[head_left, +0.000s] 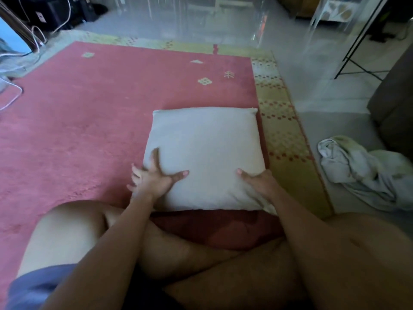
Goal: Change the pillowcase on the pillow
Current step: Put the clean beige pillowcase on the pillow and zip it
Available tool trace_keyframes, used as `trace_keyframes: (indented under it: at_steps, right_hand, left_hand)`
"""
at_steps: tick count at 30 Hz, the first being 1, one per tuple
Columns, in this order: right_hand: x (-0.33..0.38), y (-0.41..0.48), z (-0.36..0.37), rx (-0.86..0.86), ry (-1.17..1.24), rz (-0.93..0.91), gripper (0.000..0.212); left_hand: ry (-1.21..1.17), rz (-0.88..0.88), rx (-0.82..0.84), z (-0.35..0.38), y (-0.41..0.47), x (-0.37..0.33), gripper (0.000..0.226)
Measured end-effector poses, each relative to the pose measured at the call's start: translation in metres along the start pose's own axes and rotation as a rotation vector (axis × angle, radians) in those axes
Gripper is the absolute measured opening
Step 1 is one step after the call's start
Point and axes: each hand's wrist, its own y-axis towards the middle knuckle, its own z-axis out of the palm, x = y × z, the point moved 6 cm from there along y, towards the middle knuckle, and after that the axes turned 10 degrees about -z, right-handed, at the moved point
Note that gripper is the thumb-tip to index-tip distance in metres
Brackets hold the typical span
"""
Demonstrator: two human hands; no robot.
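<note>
A bare off-white pillow [204, 153] lies flat on the pink rug, just beyond my crossed legs. My left hand [154, 176] rests on its near left corner with fingers spread, thumb across the top. My right hand [257, 181] grips the near right corner, thumb on top and fingers tucked under the edge. A dark red cloth [219, 229], seemingly a pillowcase, lies bunched between the pillow and my legs. A crumpled pale cloth [362, 168] lies on the floor to the right.
The pink rug [89, 113] with a yellow patterned border [281, 130] covers the floor. Cables [35, 39] and dark equipment are at the far left. A brown sofa edge [395, 104] and a thin black metal stand [357, 54] are on the right.
</note>
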Motion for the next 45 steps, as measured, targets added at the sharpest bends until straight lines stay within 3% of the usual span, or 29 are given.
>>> trace_keyframes:
  at_steps: [3, 6, 10, 12, 17, 19, 21, 23, 24, 26, 28, 31, 35, 38, 41, 45]
  right_hand:
    - [-0.005, 0.004, 0.005, -0.042, 0.093, -0.024, 0.129]
    - [-0.006, 0.015, 0.003, -0.056, 0.124, -0.098, 0.104]
    - [-0.011, 0.025, -0.002, -0.091, 0.178, -0.143, 0.062]
    - [-0.015, 0.026, -0.002, -0.088, 0.205, -0.130, 0.056]
    - [-0.013, 0.023, 0.005, 0.026, 0.064, -0.100, 0.086]
    - [-0.004, 0.012, 0.001, 0.021, -0.080, -0.059, 0.082]
    - [0.020, 0.000, -0.008, -0.094, -0.368, -0.089, 0.079]
    - [0.065, -0.014, -0.008, -0.295, -0.624, -0.360, 0.083]
    - [0.085, -0.019, 0.003, -0.304, -0.666, -0.535, 0.084]
    - [0.098, -0.025, 0.040, -0.088, -0.660, -0.706, 0.082]
    - [0.080, -0.023, 0.066, 0.097, -0.668, -0.638, 0.097]
    - [0.066, -0.016, 0.063, 0.151, -0.709, -0.600, 0.124]
    - [0.059, -0.014, 0.052, 0.227, -0.887, -0.609, 0.149]
    - [0.049, -0.016, 0.045, 0.248, -0.989, -0.578, 0.155]
    - [0.042, -0.017, 0.035, 0.223, -1.041, -0.540, 0.146]
    - [0.044, -0.023, 0.022, 0.315, -1.103, -0.486, 0.147]
  left_hand:
    - [-0.078, -0.153, 0.086, -0.004, 0.009, 0.021, 0.144]
    - [-0.057, -0.090, 0.037, -0.007, 0.010, 0.013, 0.127]
    - [-0.007, -0.013, -0.176, -0.012, -0.006, -0.005, 0.117]
    - [0.047, -0.011, -0.205, -0.008, -0.005, -0.004, 0.116]
    - [0.155, -0.149, 0.019, 0.009, 0.014, 0.014, 0.121]
    - [0.150, -0.100, -0.030, 0.003, 0.010, 0.006, 0.122]
    - [0.165, 0.091, -0.154, -0.002, 0.001, -0.010, 0.118]
    - [0.237, 0.327, -0.176, 0.010, -0.011, -0.029, 0.111]
    - [0.299, 0.387, -0.147, 0.019, -0.014, -0.034, 0.108]
    - [0.401, 0.391, -0.089, 0.033, -0.013, -0.032, 0.111]
    - [0.448, 0.368, -0.033, 0.036, -0.007, -0.027, 0.124]
    - [0.536, 0.378, 0.014, 0.034, -0.005, -0.020, 0.146]
    - [0.595, 0.405, -0.014, 0.034, -0.007, -0.020, 0.156]
    - [0.640, 0.425, -0.038, 0.033, -0.007, -0.017, 0.157]
    - [0.637, 0.433, -0.043, 0.030, -0.007, -0.014, 0.155]
    - [0.625, 0.472, 0.056, 0.018, -0.013, -0.015, 0.135]
